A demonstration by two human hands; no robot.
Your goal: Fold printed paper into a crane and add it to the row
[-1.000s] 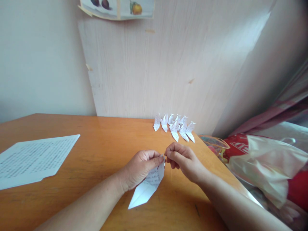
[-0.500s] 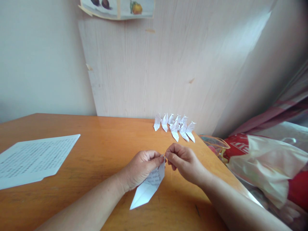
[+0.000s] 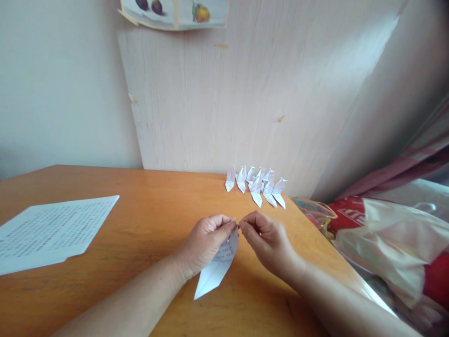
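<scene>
Between the thumb and fingers of my left hand (image 3: 211, 238) is a folded paper crane (image 3: 217, 269), white with rows of printed text. Its broad pointed end hangs down toward me, tilted to the left. My right hand (image 3: 264, 234) is closed in a pinch at the narrow upper tip of the same paper, close against my left thumb. The fingertips cover most of that tip, so its exact fold is hidden. Beyond both hands, several finished paper cranes (image 3: 256, 188) stand grouped at the back right of the table.
A stack of printed sheets (image 3: 59, 231) lies on the left of the wooden table (image 3: 150, 220). Past the table's right edge are a red and white plastic bag (image 3: 382, 243) and an orange-rimmed clear bag (image 3: 317, 210). A pale board (image 3: 210, 103) rises behind the table.
Both hands stay pinched on the paper. Its lower point has risen slightly and swung a little right, and my right hand has turned slightly at the tip.
</scene>
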